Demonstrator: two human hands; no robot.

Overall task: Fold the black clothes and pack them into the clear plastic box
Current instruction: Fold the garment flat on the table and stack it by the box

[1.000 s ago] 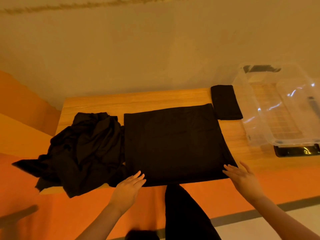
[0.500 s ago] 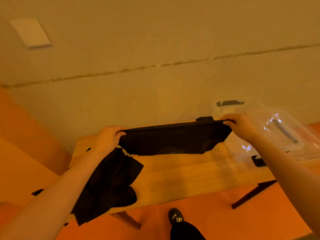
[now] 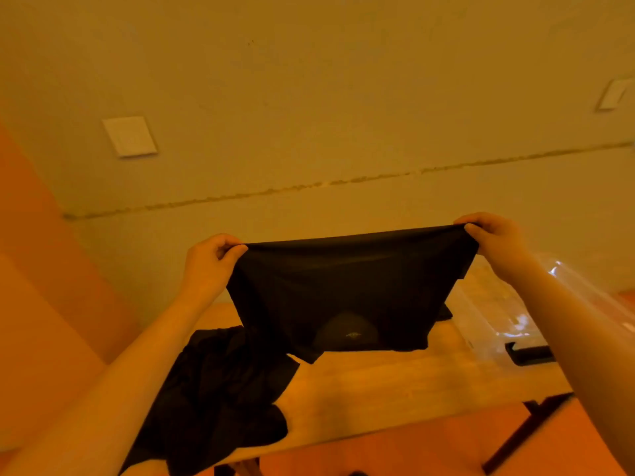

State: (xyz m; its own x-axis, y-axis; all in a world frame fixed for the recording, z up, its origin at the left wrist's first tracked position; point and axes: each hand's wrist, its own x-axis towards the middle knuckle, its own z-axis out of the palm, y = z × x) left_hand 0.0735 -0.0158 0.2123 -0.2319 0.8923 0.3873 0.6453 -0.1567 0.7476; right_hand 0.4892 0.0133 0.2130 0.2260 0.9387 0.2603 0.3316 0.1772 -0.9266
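A black garment [image 3: 347, 290] hangs in the air above the wooden table [image 3: 395, 386], stretched between both hands. My left hand [image 3: 209, 262] pinches its upper left corner and my right hand [image 3: 491, 238] pinches its upper right corner. Its lower edge hangs just above the tabletop. A crumpled heap of black clothes [image 3: 220, 396] lies on the table's left end, spilling over the front edge. The clear plastic box [image 3: 494, 304] stands at the right end, partly hidden by my right forearm. The small folded black piece seen earlier is hidden behind the held garment.
A black clip or handle of the box [image 3: 529, 352] shows at the table's right edge. A dark table leg [image 3: 522, 431] slants down at lower right. The wall behind carries a white switch plate [image 3: 130, 135] and another plate [image 3: 613, 94] at far right.
Both hands took the flat garment by its near corners and lifted it off the table, raising it higher between the last two frames. The camera has tilted upward toward the wall.
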